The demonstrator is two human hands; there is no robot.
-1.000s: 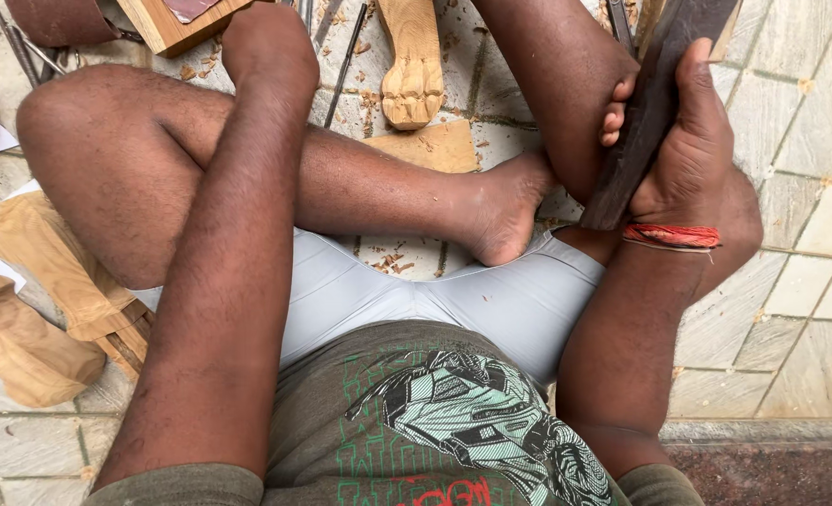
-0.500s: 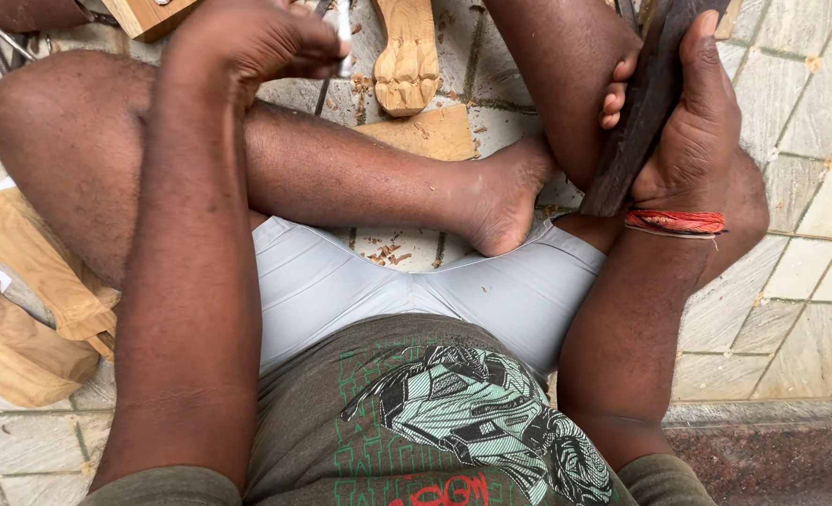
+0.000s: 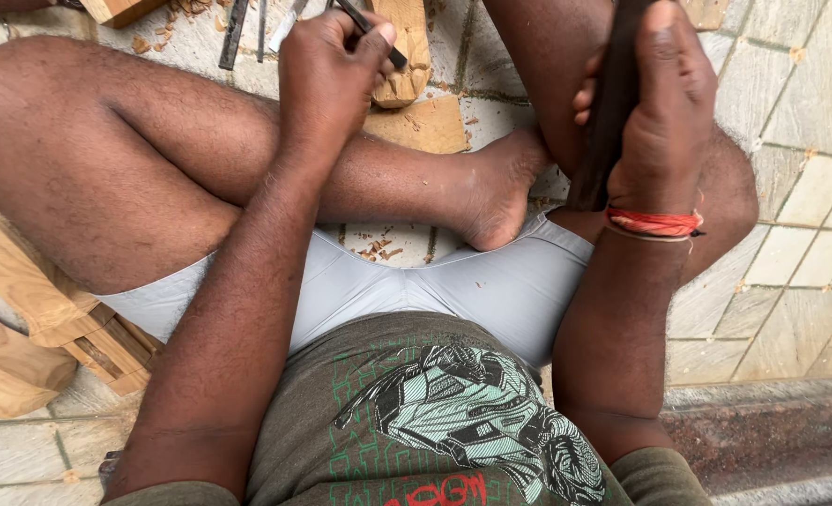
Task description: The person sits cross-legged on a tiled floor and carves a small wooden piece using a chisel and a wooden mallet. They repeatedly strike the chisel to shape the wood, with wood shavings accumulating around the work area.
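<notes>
2 hands: left hand (image 3: 327, 80) grips 1 chisel (image 3: 369, 28); right hand (image 3: 664, 103), 1 mallet (image 3: 608, 112).

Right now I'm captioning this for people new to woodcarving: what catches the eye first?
The left hand, top centre, grips a thin dark metal tool over a pale carved wooden piece. At top right, the right hand, with a red thread wristband, holds a long dark wooden block against the leg.

floor: pale stone paving blocks (image 3: 809, 131) with dark joints | edge: darker stone kerb (image 3: 772, 422) at lower right | litter: wood chips (image 3: 378, 249) scattered | light: soft, even daylight
</notes>
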